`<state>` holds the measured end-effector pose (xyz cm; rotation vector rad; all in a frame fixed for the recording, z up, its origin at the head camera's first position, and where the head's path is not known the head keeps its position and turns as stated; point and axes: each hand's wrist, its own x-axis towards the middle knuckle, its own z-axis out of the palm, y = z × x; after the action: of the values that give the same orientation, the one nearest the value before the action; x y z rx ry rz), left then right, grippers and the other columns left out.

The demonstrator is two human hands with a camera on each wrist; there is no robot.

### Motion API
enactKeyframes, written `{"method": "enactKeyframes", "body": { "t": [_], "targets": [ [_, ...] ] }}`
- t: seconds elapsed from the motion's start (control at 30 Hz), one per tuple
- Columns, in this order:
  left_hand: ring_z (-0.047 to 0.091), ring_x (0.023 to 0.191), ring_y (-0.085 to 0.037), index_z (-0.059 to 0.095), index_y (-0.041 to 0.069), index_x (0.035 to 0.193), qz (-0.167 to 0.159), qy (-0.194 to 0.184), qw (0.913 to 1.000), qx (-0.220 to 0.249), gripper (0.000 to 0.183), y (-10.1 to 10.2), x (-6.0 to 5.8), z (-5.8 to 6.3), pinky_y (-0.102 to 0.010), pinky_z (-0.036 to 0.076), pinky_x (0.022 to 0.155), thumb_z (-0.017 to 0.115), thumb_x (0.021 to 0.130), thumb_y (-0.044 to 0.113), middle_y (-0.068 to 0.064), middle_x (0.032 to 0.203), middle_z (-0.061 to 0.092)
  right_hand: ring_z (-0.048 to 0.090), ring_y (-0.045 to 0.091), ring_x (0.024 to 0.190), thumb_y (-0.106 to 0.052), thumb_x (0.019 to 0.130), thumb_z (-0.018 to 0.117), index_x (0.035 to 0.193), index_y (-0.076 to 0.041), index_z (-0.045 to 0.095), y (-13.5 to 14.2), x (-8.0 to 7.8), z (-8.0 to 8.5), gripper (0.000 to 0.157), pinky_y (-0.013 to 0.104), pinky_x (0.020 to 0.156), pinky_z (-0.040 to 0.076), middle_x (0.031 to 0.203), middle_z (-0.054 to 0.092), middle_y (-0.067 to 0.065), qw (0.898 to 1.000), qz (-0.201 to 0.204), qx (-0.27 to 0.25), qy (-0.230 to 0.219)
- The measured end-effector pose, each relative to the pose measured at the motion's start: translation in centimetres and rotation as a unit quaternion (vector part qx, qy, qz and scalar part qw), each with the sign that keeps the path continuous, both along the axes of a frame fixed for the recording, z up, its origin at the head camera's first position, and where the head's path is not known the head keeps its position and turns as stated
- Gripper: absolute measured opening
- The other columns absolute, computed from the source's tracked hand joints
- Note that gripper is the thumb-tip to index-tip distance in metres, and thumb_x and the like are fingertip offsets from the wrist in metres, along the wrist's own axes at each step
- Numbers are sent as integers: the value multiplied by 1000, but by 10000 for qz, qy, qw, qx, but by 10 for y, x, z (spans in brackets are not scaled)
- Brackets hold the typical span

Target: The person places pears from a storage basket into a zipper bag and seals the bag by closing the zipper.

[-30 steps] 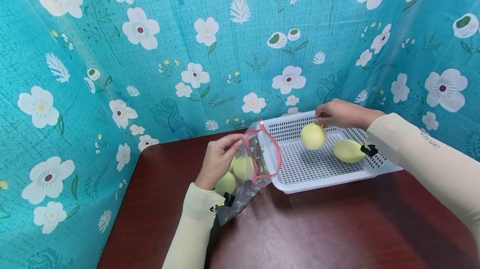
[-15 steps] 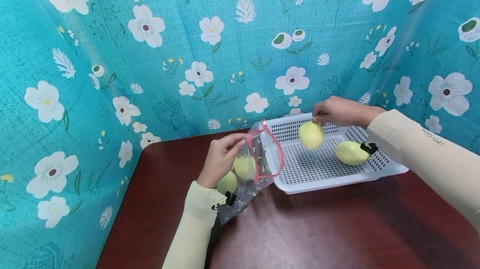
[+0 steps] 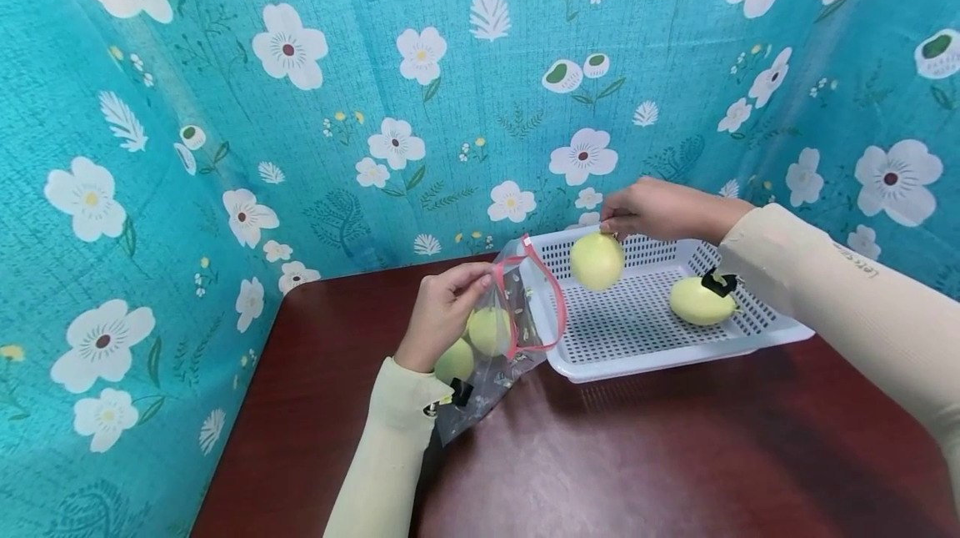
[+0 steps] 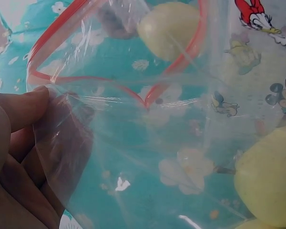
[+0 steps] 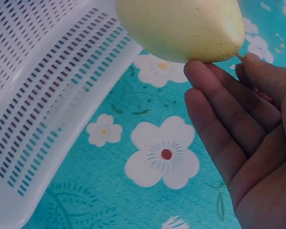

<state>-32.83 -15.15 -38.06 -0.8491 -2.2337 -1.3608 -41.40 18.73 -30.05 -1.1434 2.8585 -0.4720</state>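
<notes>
My left hand (image 3: 442,313) pinches the edge of a clear zip bag (image 3: 487,392) with a red zip strip, near its mouth. The mouth gapes toward the right. Inside the bag sit yellow-green pears (image 3: 491,331), partly hidden by the hand; one pear (image 4: 271,176) shows close up in the left wrist view. By its stem, my right hand (image 3: 663,208) holds another pear (image 3: 597,261) between thumb and finger. In the right wrist view this pear (image 5: 186,28) hangs over the fingertips. It is above the basket's left part, apart from the bag.
A white perforated basket (image 3: 637,369) stands right of the bag, with a pear (image 3: 697,302) lying in its right part. Both are on a dark red-brown table (image 3: 600,463). A turquoise flowered cloth (image 3: 450,104) hangs behind the table.
My right hand has moved left and slightly up with its pear, closer to the bag's mouth. The left hand keeps its pinch on the bag, nearly still.
</notes>
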Motion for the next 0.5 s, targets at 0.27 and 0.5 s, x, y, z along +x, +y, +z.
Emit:
{"method": "enactKeyframes", "body": {
  "t": [0.27, 0.5],
  "targets": [
    [43, 53, -13, 73, 14, 112, 13, 22, 10000, -37, 21, 0, -2, 0, -27, 40, 51, 61, 97, 24, 6, 98, 71, 65, 6, 75, -16, 98, 61, 94, -16, 67, -14, 9, 14, 7, 33, 66, 53, 84, 67, -7, 9999, 115, -128, -4],
    [44, 54, -13, 73, 13, 111, -9, 16, 10000, 9, 20, 1, -1, -1, -27, 40, 51, 62, 97, 23, 5, 98, 72, 67, 9, 76, -17, 98, 62, 93, -15, 67, -24, 13, 21, 7, 32, 66, 54, 84, 68, -7, 9995, 247, -178, 2]
  ]
}}
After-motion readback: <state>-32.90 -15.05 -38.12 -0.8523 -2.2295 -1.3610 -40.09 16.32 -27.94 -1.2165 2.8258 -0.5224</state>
